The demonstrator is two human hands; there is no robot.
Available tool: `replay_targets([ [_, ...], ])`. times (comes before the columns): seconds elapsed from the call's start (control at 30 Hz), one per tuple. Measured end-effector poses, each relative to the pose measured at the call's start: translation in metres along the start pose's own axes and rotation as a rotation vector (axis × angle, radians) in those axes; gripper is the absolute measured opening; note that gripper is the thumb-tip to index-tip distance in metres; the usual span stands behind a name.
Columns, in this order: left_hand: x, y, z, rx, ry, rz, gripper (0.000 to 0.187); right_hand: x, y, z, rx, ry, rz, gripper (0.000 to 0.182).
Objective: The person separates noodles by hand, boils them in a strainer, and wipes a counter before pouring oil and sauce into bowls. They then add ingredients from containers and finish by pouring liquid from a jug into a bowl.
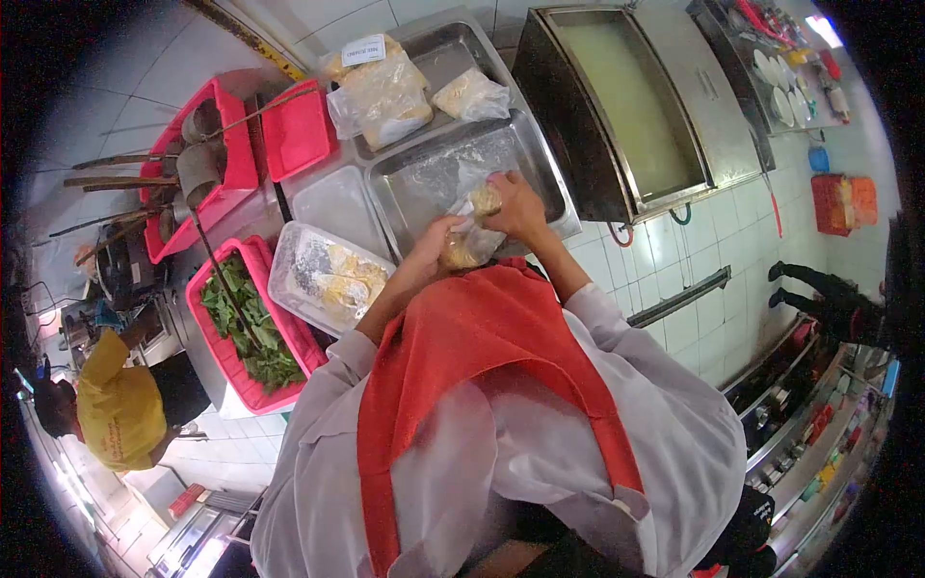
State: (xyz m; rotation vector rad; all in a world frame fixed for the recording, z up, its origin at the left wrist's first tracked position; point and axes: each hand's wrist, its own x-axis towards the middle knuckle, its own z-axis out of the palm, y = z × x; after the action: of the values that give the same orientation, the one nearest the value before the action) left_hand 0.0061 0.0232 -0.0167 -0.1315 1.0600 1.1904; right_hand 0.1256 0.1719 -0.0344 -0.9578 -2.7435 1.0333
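Note:
Both of my hands are at a clear plastic bag (467,247) of pale yellowish food, near the front edge of a metal tray (385,183). My right hand (518,207) is closed round the upper part of the bag, where a clump of the food shows. On the bag's left side, my left hand (436,241) grips the plastic with bent fingers. White powder lies on the tray floor behind the bag. Left of the tray stands a white container (289,275) with powder and yellowish pieces in it.
Larger food bags (385,91) lie on a second metal tray at the back. Pink baskets (313,361) hold green leaves and long-handled strainers on the left. A steel vat (631,106) of cloudy liquid stands at the right. A person in yellow (120,400) is at the far left.

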Motion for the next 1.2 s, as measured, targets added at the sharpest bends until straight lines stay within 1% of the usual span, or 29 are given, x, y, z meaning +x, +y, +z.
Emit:
replay_targets([
  [0.07, -0.004, 0.004, 0.005, -0.024, 0.044, 0.021, 0.036, -0.004, -0.004, 0.007, -0.075, 0.142, -0.092, 0.072],
  [0.1, -0.008, 0.004, 0.007, -0.119, -0.016, 0.024, 0.038, -0.007, -0.011, 0.005, -0.074, 0.138, -0.103, 0.072],
  [0.13, -0.014, 0.005, 0.009, -0.217, -0.075, 0.024, 0.04, -0.012, -0.022, -0.002, -0.029, 0.08, -0.101, 0.07],
  [0.17, -0.019, 0.008, 0.012, -0.225, -0.069, 0.031, 0.04, -0.017, -0.031, -0.008, 0.014, 0.023, -0.098, 0.068],
  [0.2, -0.027, 0.01, 0.016, -0.242, -0.077, 0.016, 0.04, -0.023, -0.039, -0.012, 0.016, 0.014, -0.103, 0.068],
  [0.27, -0.026, 0.007, 0.012, -0.258, -0.083, -0.007, 0.041, -0.034, -0.051, -0.018, 0.014, -0.117, -0.279, 0.063],
  [0.3, -0.024, 0.006, 0.009, -0.203, -0.117, 0.032, 0.04, -0.036, -0.051, -0.023, 0.017, -0.118, -0.273, 0.063],
  [0.33, -0.022, 0.004, 0.007, -0.147, -0.153, 0.069, 0.039, -0.038, -0.049, -0.028, 0.078, -0.123, -0.399, 0.065],
  [0.37, -0.022, 0.003, 0.003, -0.145, -0.157, 0.06, 0.039, -0.04, -0.045, -0.033, 0.139, -0.127, -0.525, 0.067],
  [0.4, -0.036, 0.011, 0.015, -0.136, -0.119, 0.033, 0.039, -0.041, -0.039, -0.038, 0.139, -0.126, -0.515, 0.067],
  [0.47, -0.044, 0.015, 0.016, -0.125, -0.082, -0.005, 0.039, -0.039, -0.021, -0.049, 0.663, -0.324, -0.266, 0.068],
  [0.5, -0.04, 0.016, 0.009, -0.109, -0.099, 0.033, 0.041, -0.034, -0.009, -0.051, 0.663, -0.322, -0.261, 0.068],
  [0.53, -0.034, 0.018, 0.001, -0.091, -0.114, 0.072, 0.042, -0.027, 0.005, -0.048, 0.666, -0.228, -0.191, 0.07],
  [0.57, -0.025, 0.016, -0.012, -0.055, -0.11, 0.101, 0.049, -0.022, 0.018, -0.042, 0.667, -0.137, -0.119, 0.072],
  [0.6, -0.025, 0.018, -0.021, -0.055, -0.11, 0.094, 0.049, -0.017, 0.028, -0.034, 0.67, -0.136, -0.112, 0.072],
  [0.67, -0.029, 0.026, -0.039, 0.09, -0.205, 0.177, 0.061, -0.006, 0.041, -0.015, 0.55, -0.134, -0.23, 0.072],
  [0.7, -0.026, 0.031, -0.059, 0.096, -0.205, 0.175, 0.061, 0.001, 0.041, -0.004, 0.554, -0.129, -0.229, 0.072],
  [0.73, -0.022, 0.034, -0.084, 0.012, -0.291, 0.234, 0.062, 0.008, 0.036, 0.007, 0.43, -0.102, -0.34, 0.074],
  [0.77, -0.022, 0.04, -0.09, -0.026, -0.336, 0.264, 0.063, 0.013, 0.031, 0.018, 0.303, -0.074, -0.448, 0.076],
  [0.8, -0.022, 0.046, -0.095, -0.066, -0.382, 0.293, 0.064, 0.017, 0.027, 0.029, 0.303, -0.066, -0.449, 0.076],
  [0.87, -0.035, 0.061, -0.088, -0.232, -0.469, 0.412, 0.065, 0.019, 0.019, 0.048, 0.046, -0.056, -0.478, 0.068],
  [0.9, -0.037, 0.069, -0.095, -0.231, -0.467, 0.413, 0.065, 0.02, 0.012, 0.05, 0.048, -0.055, -0.48, 0.068],
  [0.97, -0.041, 0.087, -0.111, -0.083, -0.391, 0.594, 0.062, 0.021, -0.002, 0.047, -0.209, -0.179, -0.328, 0.048],
  [1.0, -0.049, 0.096, -0.104, -0.083, -0.388, 0.604, 0.062, 0.024, 0.001, 0.05, -0.21, -0.179, -0.338, 0.048],
  [1.07, -0.08, 0.123, -0.081, -0.132, -0.08, 0.751, 0.051, 0.027, 0.015, 0.058, 0.037, 0.031, -0.299, 0.032],
  [1.1, -0.084, 0.134, -0.089, -0.134, -0.071, 0.761, 0.051, 0.027, 0.015, 0.053, 0.04, 0.026, -0.31, 0.032],
  [1.17, -0.088, 0.166, -0.111, -0.178, 0.373, 0.83, 0.041, 0.023, 0.014, 0.034, 0.057, 0.193, -0.161, 0.03],
  [1.2, -0.094, 0.174, -0.106, -0.183, 0.381, 0.845, 0.041, 0.02, 0.017, 0.027, 0.058, 0.19, -0.178, 0.03],
])
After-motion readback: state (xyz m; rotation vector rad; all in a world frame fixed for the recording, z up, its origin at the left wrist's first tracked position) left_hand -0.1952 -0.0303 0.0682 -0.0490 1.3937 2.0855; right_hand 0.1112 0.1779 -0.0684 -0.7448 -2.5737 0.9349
